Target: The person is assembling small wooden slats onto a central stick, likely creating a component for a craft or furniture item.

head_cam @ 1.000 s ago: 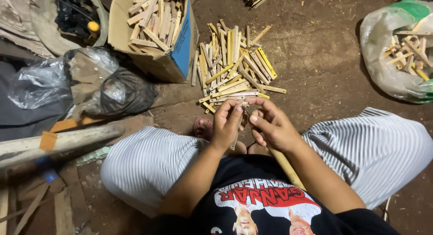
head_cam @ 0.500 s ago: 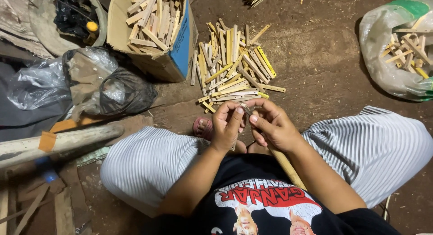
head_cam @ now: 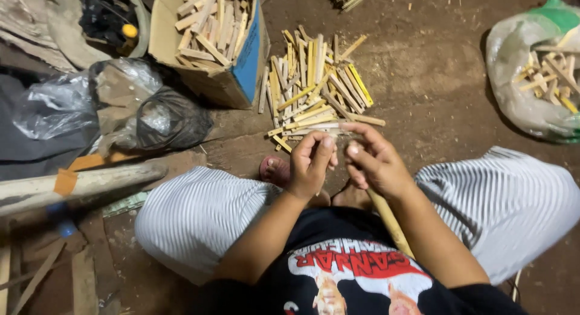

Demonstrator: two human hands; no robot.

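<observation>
I sit cross-legged on a dirt floor in pale striped trousers. My left hand and my right hand meet in front of my knees, fingertips pinched together on a small piece that the fingers mostly hide. Just beyond the fingertips lies a loose pile of short pale and yellow wooden sticks. A long wooden handle runs from under my right hand toward my lap. The toes of one bare foot show left of my left hand.
A cardboard box full of wood sticks stands at the back left. A plastic bag with more sticks lies at the right. Crumpled plastic bags and a thick wooden pole lie at the left.
Both hands have stayed together in the same spot. The fingers have shifted a little around the small piece.
</observation>
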